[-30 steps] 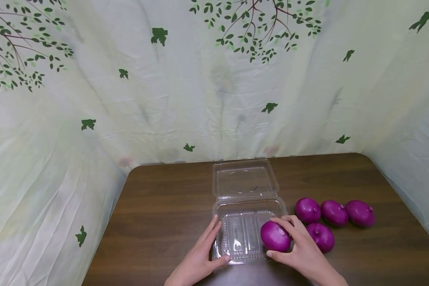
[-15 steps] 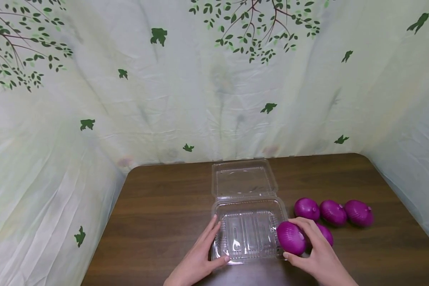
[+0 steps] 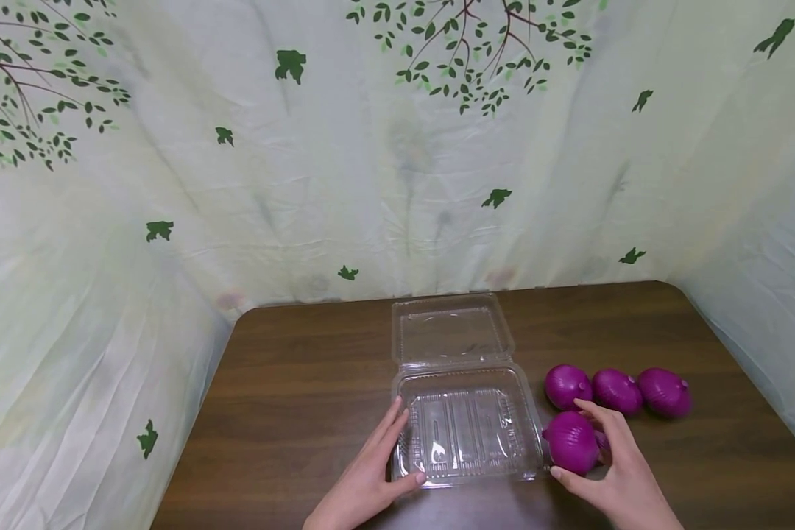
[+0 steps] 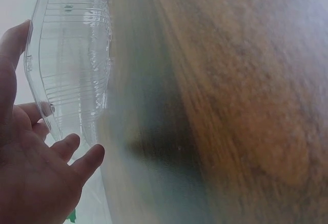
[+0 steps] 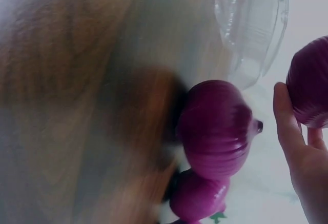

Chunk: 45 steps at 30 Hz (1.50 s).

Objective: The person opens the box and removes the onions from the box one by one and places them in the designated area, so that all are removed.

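Observation:
My right hand (image 3: pixel 623 467) grips a purple onion (image 3: pixel 572 442) between thumb and fingers, just beyond the right edge of a clear plastic clamshell container (image 3: pixel 460 478). In the right wrist view the held onion (image 5: pixel 310 83) is raised clear of another onion (image 5: pixel 215 126) on the table. That onion is mostly hidden behind the held one in the head view. The container's lid (image 3: pixel 452 331) is folded back, and its base contains nothing. My left hand (image 3: pixel 367 471) touches the container's left side with fingers extended; in the left wrist view its fingertips meet the clear rim (image 4: pixel 32 70).
Three more purple onions lie in a row at the right: the left one (image 3: pixel 567 386), the middle one (image 3: pixel 616 391) and the right one (image 3: pixel 665 392). The brown wooden table (image 3: pixel 291 383) ends at a leaf-printed curtain (image 3: pixel 318 184).
My right hand has carried the onion rightward, from over the container's right part to outside its edge, in front of another onion. The left hand stays at the container.

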Each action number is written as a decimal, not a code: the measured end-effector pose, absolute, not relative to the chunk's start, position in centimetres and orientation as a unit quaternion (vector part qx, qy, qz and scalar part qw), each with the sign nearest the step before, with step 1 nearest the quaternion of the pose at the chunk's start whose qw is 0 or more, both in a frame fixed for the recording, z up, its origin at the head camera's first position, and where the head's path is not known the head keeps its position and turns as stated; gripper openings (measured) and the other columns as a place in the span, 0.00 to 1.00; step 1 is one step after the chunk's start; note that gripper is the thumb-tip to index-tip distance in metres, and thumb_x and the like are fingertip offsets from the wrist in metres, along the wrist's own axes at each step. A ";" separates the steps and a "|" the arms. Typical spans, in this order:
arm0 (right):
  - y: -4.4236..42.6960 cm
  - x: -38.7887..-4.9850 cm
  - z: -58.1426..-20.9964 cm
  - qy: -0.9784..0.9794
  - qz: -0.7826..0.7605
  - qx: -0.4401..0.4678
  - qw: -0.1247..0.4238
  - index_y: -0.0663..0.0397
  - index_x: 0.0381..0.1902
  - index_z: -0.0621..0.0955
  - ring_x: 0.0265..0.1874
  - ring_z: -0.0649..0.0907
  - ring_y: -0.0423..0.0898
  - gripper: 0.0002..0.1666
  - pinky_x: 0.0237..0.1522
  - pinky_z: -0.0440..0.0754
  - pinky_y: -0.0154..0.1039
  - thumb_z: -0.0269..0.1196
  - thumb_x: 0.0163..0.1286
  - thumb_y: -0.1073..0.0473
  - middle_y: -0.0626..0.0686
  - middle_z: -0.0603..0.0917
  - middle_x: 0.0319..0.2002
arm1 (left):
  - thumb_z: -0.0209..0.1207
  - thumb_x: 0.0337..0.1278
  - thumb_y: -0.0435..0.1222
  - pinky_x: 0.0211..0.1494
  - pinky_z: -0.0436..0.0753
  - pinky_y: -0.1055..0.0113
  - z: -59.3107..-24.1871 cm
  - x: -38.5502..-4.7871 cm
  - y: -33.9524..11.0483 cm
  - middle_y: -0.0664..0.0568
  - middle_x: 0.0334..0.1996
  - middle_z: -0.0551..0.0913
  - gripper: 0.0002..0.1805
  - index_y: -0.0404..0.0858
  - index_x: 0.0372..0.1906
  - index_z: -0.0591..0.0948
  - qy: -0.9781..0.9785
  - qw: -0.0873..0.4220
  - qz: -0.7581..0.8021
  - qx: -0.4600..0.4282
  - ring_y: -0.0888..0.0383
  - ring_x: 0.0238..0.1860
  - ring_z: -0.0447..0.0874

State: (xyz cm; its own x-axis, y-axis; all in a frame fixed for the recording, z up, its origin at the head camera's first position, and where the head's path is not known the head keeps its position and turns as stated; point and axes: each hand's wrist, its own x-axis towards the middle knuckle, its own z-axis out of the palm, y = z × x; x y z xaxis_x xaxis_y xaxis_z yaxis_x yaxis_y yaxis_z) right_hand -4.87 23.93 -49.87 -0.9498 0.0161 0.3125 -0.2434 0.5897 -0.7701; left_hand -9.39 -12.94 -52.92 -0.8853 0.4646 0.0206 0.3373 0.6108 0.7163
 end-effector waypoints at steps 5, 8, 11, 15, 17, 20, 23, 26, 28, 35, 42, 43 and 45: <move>24.6 -4.5 -50.1 -0.884 0.432 0.040 0.172 0.51 0.67 0.72 0.54 0.68 0.29 0.56 0.50 0.64 0.15 0.84 0.37 0.61 0.45 0.68 0.57 | 0.65 0.56 0.57 0.68 0.63 0.42 -52.9 -9.4 -13.0 0.57 0.79 0.42 0.51 0.43 0.78 0.55 0.895 0.084 0.375 0.225 0.52 0.76 0.47; 25.2 -4.6 -50.4 -0.879 0.432 0.044 0.196 0.54 0.64 0.74 0.56 0.67 0.31 0.55 0.50 0.64 0.16 0.85 0.33 0.65 0.47 0.69 0.58 | 0.64 0.56 0.58 0.68 0.63 0.42 -52.8 -9.4 -13.0 0.56 0.79 0.43 0.51 0.42 0.78 0.55 0.897 0.084 0.372 0.224 0.52 0.76 0.47; 25.7 -4.5 -50.6 -0.871 0.446 0.040 0.202 0.57 0.65 0.72 0.55 0.69 0.32 0.56 0.50 0.66 0.16 0.83 0.33 0.70 0.47 0.69 0.58 | 0.64 0.56 0.59 0.68 0.63 0.41 -52.7 -9.3 -13.0 0.56 0.79 0.43 0.51 0.41 0.78 0.55 0.896 0.087 0.373 0.224 0.51 0.76 0.47; 26.1 -4.2 -50.7 -0.858 0.477 0.012 0.189 0.60 0.66 0.68 0.50 0.72 0.31 0.56 0.45 0.73 0.17 0.81 0.37 0.74 0.45 0.67 0.57 | 0.63 0.56 0.59 0.68 0.63 0.41 -52.7 -9.4 -12.9 0.55 0.79 0.42 0.51 0.41 0.78 0.55 0.896 0.088 0.373 0.224 0.51 0.76 0.47; 26.3 -4.0 -50.6 -0.854 0.485 -0.001 0.188 0.62 0.66 0.67 0.48 0.74 0.31 0.56 0.43 0.75 0.19 0.80 0.38 0.75 0.45 0.67 0.56 | 0.63 0.56 0.59 0.67 0.63 0.41 -52.7 -9.4 -12.9 0.56 0.79 0.42 0.51 0.41 0.78 0.55 0.896 0.088 0.372 0.223 0.51 0.76 0.47; 26.5 -3.9 -50.6 -0.856 0.481 -0.019 0.187 0.62 0.66 0.67 0.46 0.75 0.31 0.55 0.44 0.75 0.18 0.80 0.40 0.74 0.44 0.69 0.54 | 0.62 0.56 0.61 0.68 0.63 0.41 -52.7 -9.4 -12.9 0.56 0.79 0.42 0.52 0.42 0.78 0.55 0.896 0.089 0.374 0.221 0.52 0.76 0.47; 26.7 -3.7 -50.4 -0.868 0.459 -0.044 0.184 0.56 0.67 0.68 0.45 0.74 0.29 0.52 0.43 0.72 0.17 0.80 0.43 0.68 0.39 0.70 0.54 | 0.62 0.56 0.61 0.68 0.63 0.42 -52.8 -9.3 -12.9 0.57 0.79 0.42 0.52 0.42 0.78 0.54 0.897 0.090 0.374 0.219 0.52 0.76 0.47; 26.8 -3.5 -50.3 -0.879 0.436 -0.069 0.179 0.51 0.68 0.68 0.42 0.73 0.28 0.51 0.41 0.70 0.19 0.80 0.47 0.62 0.34 0.70 0.53 | 0.62 0.56 0.61 0.68 0.63 0.41 -52.8 -9.3 -12.9 0.58 0.79 0.42 0.52 0.42 0.78 0.54 0.898 0.089 0.372 0.219 0.52 0.76 0.47; 27.0 -3.4 -50.3 -0.883 0.426 -0.082 0.177 0.50 0.69 0.68 0.41 0.72 0.27 0.50 0.40 0.70 0.19 0.80 0.49 0.59 0.35 0.69 0.52 | 0.62 0.56 0.61 0.67 0.63 0.41 -52.8 -9.4 -12.9 0.58 0.79 0.42 0.51 0.43 0.78 0.54 0.898 0.090 0.371 0.219 0.52 0.76 0.47; 27.2 -3.4 -50.6 -0.856 0.472 -0.111 0.180 0.53 0.71 0.60 0.43 0.73 0.23 0.53 0.42 0.71 0.15 0.76 0.53 0.66 0.47 0.65 0.55 | 0.63 0.56 0.59 0.67 0.63 0.41 -52.8 -9.4 -12.9 0.58 0.79 0.41 0.51 0.43 0.78 0.54 0.896 0.091 0.376 0.219 0.51 0.76 0.47; 27.6 -3.5 -51.0 -0.839 0.490 -0.120 0.206 0.55 0.73 0.59 0.45 0.73 0.24 0.58 0.42 0.72 0.15 0.76 0.48 0.74 0.48 0.61 0.57 | 0.63 0.56 0.60 0.67 0.63 0.41 -52.8 -9.4 -12.9 0.58 0.79 0.42 0.51 0.43 0.78 0.54 0.897 0.087 0.374 0.220 0.52 0.76 0.47; 27.8 -3.4 -51.1 -0.841 0.484 -0.121 0.208 0.55 0.73 0.60 0.45 0.72 0.25 0.59 0.41 0.72 0.15 0.77 0.47 0.73 0.48 0.61 0.56 | 0.63 0.56 0.60 0.67 0.63 0.41 -52.9 -9.4 -12.9 0.58 0.79 0.41 0.51 0.43 0.78 0.54 0.896 0.088 0.374 0.220 0.51 0.76 0.47; 28.1 -3.4 -51.2 -0.849 0.468 -0.122 0.213 0.54 0.73 0.62 0.46 0.70 0.27 0.60 0.40 0.71 0.14 0.79 0.44 0.72 0.50 0.62 0.55 | 0.63 0.56 0.59 0.67 0.63 0.41 -52.9 -9.3 -12.9 0.59 0.79 0.41 0.51 0.44 0.78 0.54 0.896 0.090 0.376 0.220 0.51 0.76 0.47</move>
